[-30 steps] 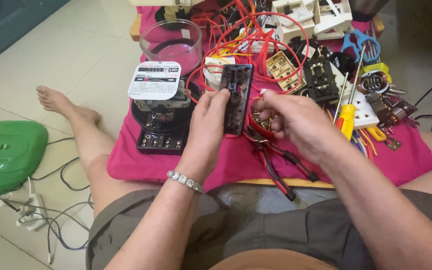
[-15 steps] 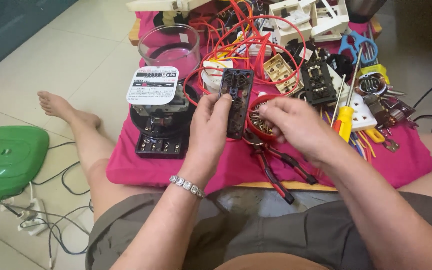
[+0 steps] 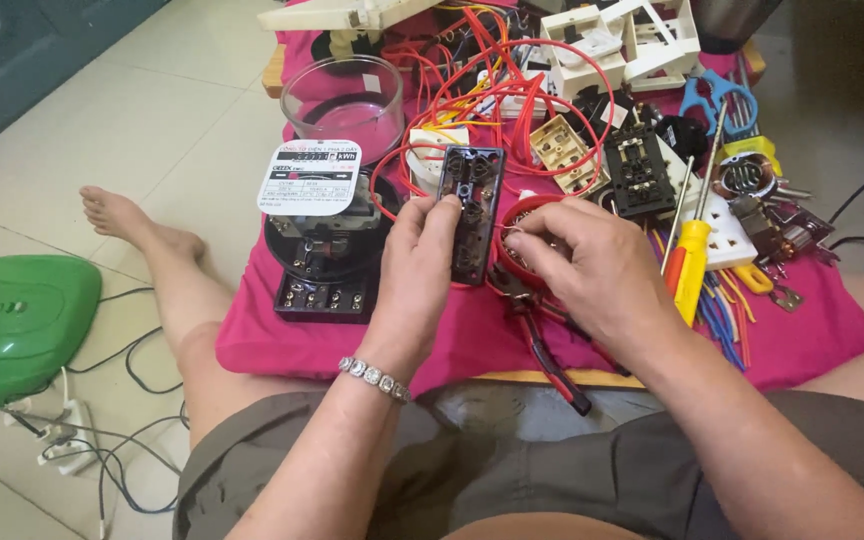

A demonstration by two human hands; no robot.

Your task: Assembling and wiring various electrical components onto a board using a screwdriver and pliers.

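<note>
Two hands meet over one part — the left hand (image 3: 414, 262) grips a black rectangular switch block (image 3: 471, 212) by its lower left edge, holding it tilted up off the pink cloth (image 3: 282, 335), while the right hand (image 3: 582, 262) is pinched at the fingertips just beside the block's right side, over a small round red-rimmed dish (image 3: 517, 235). What the pinch holds is too small to tell; it looks like a tiny fastener or a wire end.

To do this well, I judge the block should stay braced against the left thumb so it cannot twist, and the right fingertips should work close above the dish, so a dropped piece lands there and not among the red wires (image 3: 512, 90).

The black electricity meter (image 3: 327, 250) stands just left of the block, with red-handled pliers (image 3: 542, 335) below the right hand and a yellow-handled screwdriver (image 3: 690, 262) to its right — both within easy reach.
</note>
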